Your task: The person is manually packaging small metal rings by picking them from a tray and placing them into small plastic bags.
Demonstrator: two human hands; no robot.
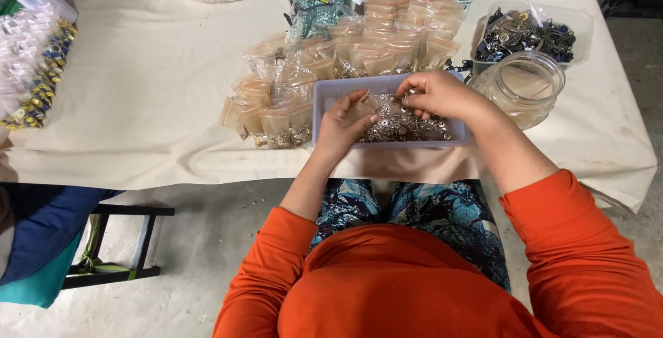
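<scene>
- Head view: the left hand [343,125] is holding a small clear bag [360,109] open over the lavender tray [322,93] of small metal fittings [400,128].
- The right hand [436,94] is pinching fittings at the bag's mouth, fingers narrow.
- Keeping the mouth over the tray would likely catch strays.
- Filled bags [276,118] are lying just left; a glass jar [523,86] is standing to the right.

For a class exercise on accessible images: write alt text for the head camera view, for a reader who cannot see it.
Seen from above, a seated person in orange sleeves works both hands, left hand and right hand, over a lilac tray of small metal fasteners. Small filled plastic bags, a glass jar and a clear tub of darker hardware lie on the cloth-covered table.
</scene>
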